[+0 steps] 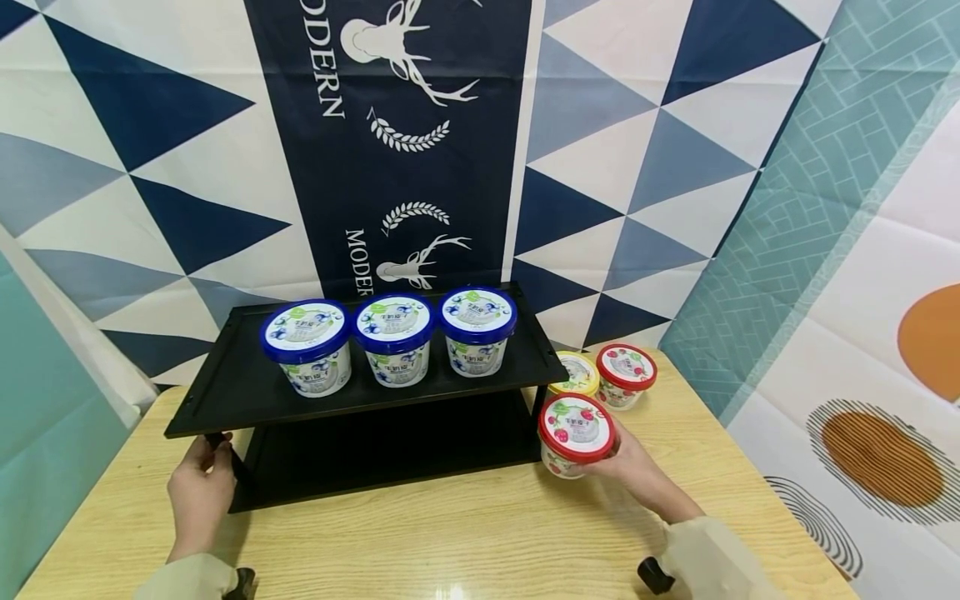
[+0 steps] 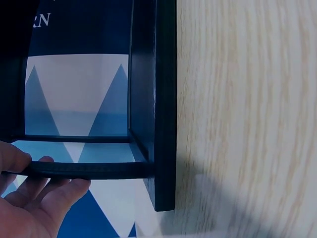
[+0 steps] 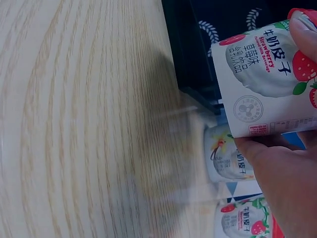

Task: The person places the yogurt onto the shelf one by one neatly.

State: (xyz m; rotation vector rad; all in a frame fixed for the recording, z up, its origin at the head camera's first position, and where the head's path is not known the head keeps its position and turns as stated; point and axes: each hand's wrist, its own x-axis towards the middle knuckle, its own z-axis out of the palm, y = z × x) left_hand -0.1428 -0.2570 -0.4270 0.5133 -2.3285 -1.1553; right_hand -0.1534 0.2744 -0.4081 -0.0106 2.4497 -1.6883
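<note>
My right hand (image 1: 633, 471) holds a red-lidded strawberry milk cup (image 1: 576, 429) by its side, just off the right front corner of a black two-tier shelf (image 1: 397, 400). In the right wrist view the strawberry cup (image 3: 270, 84) is raised above the table, tilted in that view, with thumb and fingers on opposite sides. My left hand (image 1: 201, 487) grips the shelf's front left post (image 2: 94, 170) between thumb and fingers. Three blue-lidded cups (image 1: 306, 346), (image 1: 395, 337), (image 1: 477, 329) stand in a row on the top tier.
To the right of the shelf, a yellow-lidded cup (image 1: 576, 372) and another red-lidded cup (image 1: 626, 375) stand on the wooden table (image 1: 420, 542). The yellow one is partly hidden behind the held cup. A patterned cloth (image 1: 600, 150) hangs behind the table.
</note>
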